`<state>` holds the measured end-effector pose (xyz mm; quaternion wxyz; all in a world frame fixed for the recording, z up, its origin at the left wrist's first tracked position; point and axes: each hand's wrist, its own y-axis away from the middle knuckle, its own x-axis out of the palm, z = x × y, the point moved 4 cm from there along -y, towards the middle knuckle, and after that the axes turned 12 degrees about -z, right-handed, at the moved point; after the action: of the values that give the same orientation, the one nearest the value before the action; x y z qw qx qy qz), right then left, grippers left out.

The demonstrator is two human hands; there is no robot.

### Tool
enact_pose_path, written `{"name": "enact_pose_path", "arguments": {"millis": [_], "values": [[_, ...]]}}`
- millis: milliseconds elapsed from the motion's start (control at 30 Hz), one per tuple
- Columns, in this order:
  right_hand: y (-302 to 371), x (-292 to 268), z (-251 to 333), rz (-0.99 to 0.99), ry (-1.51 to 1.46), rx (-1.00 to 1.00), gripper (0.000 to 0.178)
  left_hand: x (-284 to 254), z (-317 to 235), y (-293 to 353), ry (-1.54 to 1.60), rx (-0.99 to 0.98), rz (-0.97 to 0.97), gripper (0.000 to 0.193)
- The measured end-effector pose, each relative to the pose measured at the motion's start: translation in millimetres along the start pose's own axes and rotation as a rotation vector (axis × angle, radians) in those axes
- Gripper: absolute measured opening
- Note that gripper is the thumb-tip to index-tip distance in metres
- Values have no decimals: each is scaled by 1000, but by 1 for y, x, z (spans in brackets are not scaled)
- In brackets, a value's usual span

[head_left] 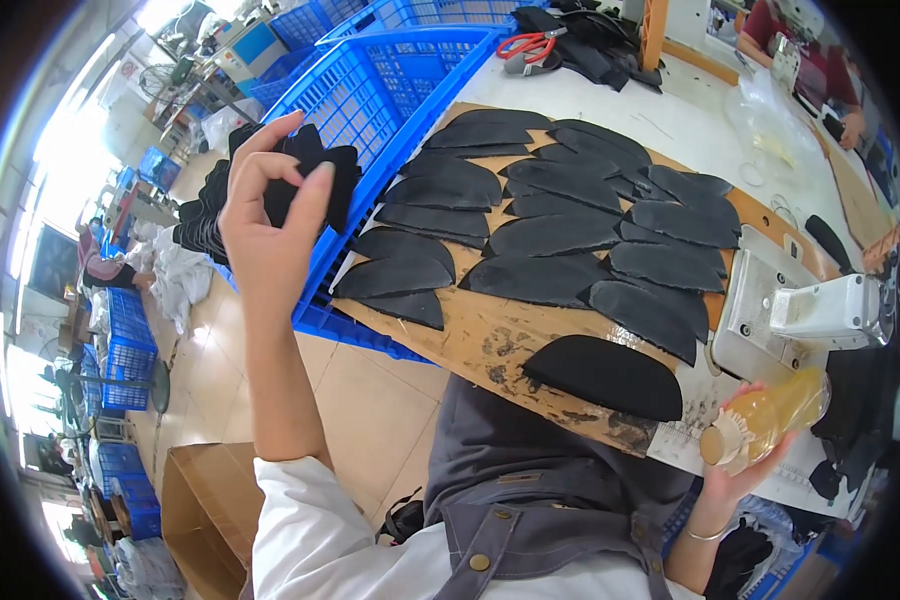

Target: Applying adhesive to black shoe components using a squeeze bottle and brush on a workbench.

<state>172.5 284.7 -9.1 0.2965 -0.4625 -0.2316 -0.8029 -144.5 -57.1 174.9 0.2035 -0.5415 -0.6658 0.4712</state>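
Observation:
My left hand (265, 205) is raised at the left, beside a stack of black fabric pieces (208, 205) at the blue crate (340, 215). Its fingers are curled, with a gap between thumb and forefinger, and I see nothing held in them. My right hand (745, 475) grips a clear bottle (770, 420) of yellowish liquid at the lower right. The bottle is tilted, its wrapped neck toward the lower left. A matte black half-oval piece (605, 378) lies at the near edge of a stained brown board (490, 335). Overlapping rows of shinier black pieces (555, 235) cover its farther part.
White machine parts (820, 310) stand right of the board. Red-handled cutters (530, 48) and black scraps (600, 50) lie at the far side of the white table (510, 88). A cardboard box (210, 515) is on the floor. Another person's hand (852, 130) shows at far right.

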Motion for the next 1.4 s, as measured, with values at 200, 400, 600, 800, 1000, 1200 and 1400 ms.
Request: {"name": "enact_pose_path", "arguments": {"millis": [200,400,600,800,1000,1200,1400], "values": [[0,2,-1,15,-17,14,63,50,24,61,-318,366,442,19],[1,2,-2,1,-9,11,63,53,19,82,-389,368,640,15],[1,2,-1,-13,-14,10,64,53,26,80,-432,446,570,19],[0,-2,-2,-7,-16,18,67,49,29,77,-493,441,450,38],[-1,-4,-1,-8,-15,21,68,48,25,75,-495,452,445,43],[-1,-4,-2,33,-43,50,67,51,13,83,-472,577,601,23],[0,-5,-1,-31,-27,22,68,57,16,87,-500,620,611,17]]}}
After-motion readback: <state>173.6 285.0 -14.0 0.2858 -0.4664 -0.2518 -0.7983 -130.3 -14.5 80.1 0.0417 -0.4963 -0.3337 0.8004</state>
